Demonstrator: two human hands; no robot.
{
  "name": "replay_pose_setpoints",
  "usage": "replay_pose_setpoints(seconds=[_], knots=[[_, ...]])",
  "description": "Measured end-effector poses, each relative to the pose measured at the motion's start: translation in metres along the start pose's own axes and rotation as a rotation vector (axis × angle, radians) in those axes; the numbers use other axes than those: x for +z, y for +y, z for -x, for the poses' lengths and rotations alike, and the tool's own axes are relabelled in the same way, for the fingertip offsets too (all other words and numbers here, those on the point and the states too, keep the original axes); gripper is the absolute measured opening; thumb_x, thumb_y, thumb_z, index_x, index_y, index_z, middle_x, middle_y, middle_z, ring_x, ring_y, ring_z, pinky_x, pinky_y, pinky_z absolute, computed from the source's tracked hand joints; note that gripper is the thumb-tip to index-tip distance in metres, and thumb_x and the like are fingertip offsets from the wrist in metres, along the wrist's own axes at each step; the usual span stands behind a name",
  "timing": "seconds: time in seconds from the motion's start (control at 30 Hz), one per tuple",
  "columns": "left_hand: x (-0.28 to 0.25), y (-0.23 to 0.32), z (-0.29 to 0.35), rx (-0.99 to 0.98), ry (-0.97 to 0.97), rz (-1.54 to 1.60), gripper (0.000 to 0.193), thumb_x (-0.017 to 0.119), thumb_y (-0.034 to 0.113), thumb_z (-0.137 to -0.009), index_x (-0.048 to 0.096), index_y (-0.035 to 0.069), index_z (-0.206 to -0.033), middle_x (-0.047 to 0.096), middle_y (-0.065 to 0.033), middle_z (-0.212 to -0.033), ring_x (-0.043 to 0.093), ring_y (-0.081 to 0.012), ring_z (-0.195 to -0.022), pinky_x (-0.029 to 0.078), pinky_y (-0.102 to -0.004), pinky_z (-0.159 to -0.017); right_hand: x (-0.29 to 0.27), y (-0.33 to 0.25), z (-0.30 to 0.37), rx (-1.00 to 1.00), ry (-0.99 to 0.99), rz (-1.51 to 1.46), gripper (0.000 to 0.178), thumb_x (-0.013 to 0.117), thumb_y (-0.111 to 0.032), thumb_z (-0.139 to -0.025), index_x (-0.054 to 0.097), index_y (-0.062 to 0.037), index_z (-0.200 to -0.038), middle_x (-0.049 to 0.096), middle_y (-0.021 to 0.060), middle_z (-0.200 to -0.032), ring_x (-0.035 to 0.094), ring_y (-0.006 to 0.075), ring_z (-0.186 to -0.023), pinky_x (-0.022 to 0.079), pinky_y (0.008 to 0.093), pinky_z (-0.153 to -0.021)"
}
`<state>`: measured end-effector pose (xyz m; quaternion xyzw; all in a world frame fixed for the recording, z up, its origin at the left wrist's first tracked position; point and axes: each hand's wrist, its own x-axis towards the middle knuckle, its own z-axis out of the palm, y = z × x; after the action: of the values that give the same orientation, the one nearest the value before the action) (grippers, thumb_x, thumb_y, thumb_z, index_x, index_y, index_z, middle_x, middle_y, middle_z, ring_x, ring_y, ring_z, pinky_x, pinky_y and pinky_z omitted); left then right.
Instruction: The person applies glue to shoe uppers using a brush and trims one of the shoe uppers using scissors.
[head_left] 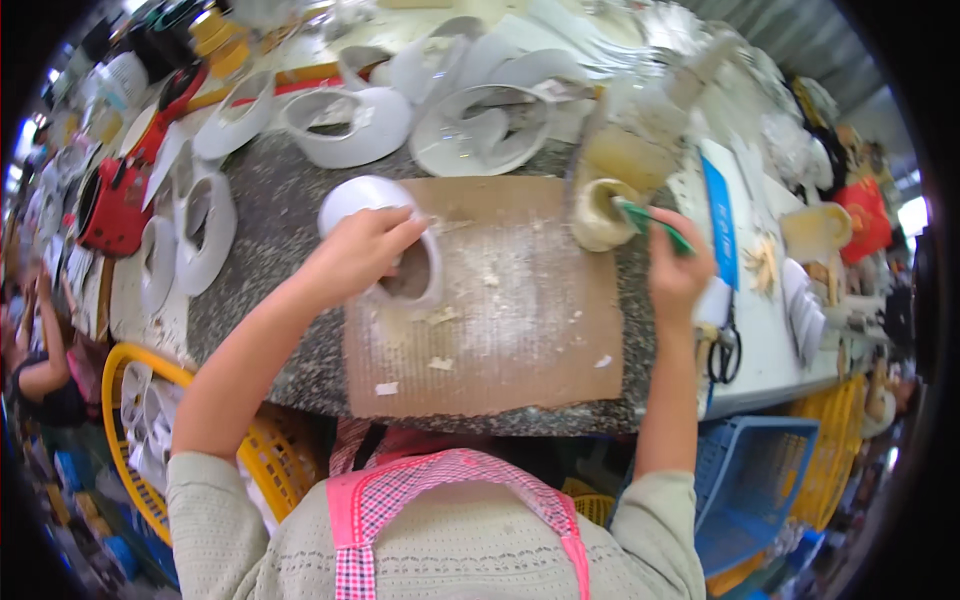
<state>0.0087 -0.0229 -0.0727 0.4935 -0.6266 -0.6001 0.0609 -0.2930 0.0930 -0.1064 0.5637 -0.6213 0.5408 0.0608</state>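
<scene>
My left hand [360,258] is closed on the edge of a white, hollow piece [362,194], curved like a shoe upper or a visor, with a wide oval opening. That piece rests over the left edge of a brown cardboard sheet [530,350] strewn with pale scraps and white smears. On the right, my right hand [680,272] grips a green-handled brush [676,237]. Its tip reaches down into a cream, crusted pot [592,236] at the cardboard's far right corner, so the end is hidden. Both forearms come in from the lower edge.
More white curved pieces [375,137] lie along the far side and left of the speckled tabletop [265,250]. A blue ruler [719,215] and dark-handled scissors [726,355] are at the right. Below the edge stand a yellow basket [283,455] and a blue crate [755,480].
</scene>
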Motion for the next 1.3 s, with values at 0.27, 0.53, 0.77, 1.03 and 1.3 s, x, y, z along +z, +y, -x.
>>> replay_pose_setpoints(seconds=[0.27, 0.53, 0.77, 1.03, 1.3], knots=[[-0.002, -0.024, 0.027, 0.583, 0.209, -0.311, 0.033, 0.050, 0.027, -0.080, 0.055, 0.001, -0.099, 0.057, -0.0127, -0.105, 0.055, -0.0198, -0.097, 0.044, -0.0312, -0.078, -0.028, 0.015, -0.001, 0.068, -0.178, -0.237, 0.012, 0.060, 0.001, -0.079, 0.064, -0.0015, -0.090, 0.061, 0.0048, -0.073, 0.052, 0.0091, -0.058, 0.042, 0.0212, -0.052], [-0.026, -0.014, 0.038, 0.872, -0.054, -0.642, 0.041, 0.061, 0.011, -0.062, 0.055, 0.004, -0.102, 0.049, -0.0150, -0.121, 0.042, -0.0302, -0.118, 0.034, -0.0429, -0.097, -0.061, 0.028, 0.035, 0.352, 0.122, -0.408, 0.016, 0.058, -0.009, -0.084, 0.060, 0.0032, -0.095, 0.060, 0.0082, -0.077, 0.053, 0.0116, -0.055, 0.042, 0.0205, -0.052], [0.010, -0.022, 0.040, 0.760, -0.059, -0.892, 0.023, 0.064, 0.008, -0.071, 0.053, 0.004, -0.091, 0.056, -0.0155, -0.107, 0.056, -0.0303, -0.100, 0.044, -0.0426, -0.088, -0.034, -0.017, 0.054, 0.473, 0.051, -0.870, 0.018, 0.057, -0.015, -0.085, 0.058, 0.0012, -0.093, 0.061, 0.0145, -0.086, 0.057, 0.0145, -0.058, 0.048, 0.0234, -0.054], [0.031, -0.014, 0.024, 0.453, -0.146, 0.203, 0.036, 0.044, 0.022, -0.092, 0.040, 0.005, -0.124, 0.054, -0.0089, -0.107, 0.052, -0.0176, -0.096, 0.041, -0.0294, -0.081, 0.048, -0.069, 0.041, 0.082, -0.064, -0.926, 0.015, 0.056, -0.016, -0.085, 0.058, -0.0021, -0.091, 0.062, 0.0193, -0.091, 0.060, 0.0183, -0.072, 0.050, 0.0278, -0.060], [0.031, -0.001, 0.022, 0.206, -0.335, 0.490, 0.126, 0.008, 0.093, -0.047, 0.019, 0.006, -0.138, 0.036, -0.0106, -0.134, 0.036, -0.0214, -0.123, 0.027, -0.0389, -0.102, 0.047, -0.089, 0.008, -0.037, -0.046, -0.710, 0.007, 0.061, -0.004, -0.073, 0.065, -0.0057, -0.079, 0.066, 0.0121, -0.079, 0.059, 0.0159, -0.059, 0.047, 0.0262, -0.052]])
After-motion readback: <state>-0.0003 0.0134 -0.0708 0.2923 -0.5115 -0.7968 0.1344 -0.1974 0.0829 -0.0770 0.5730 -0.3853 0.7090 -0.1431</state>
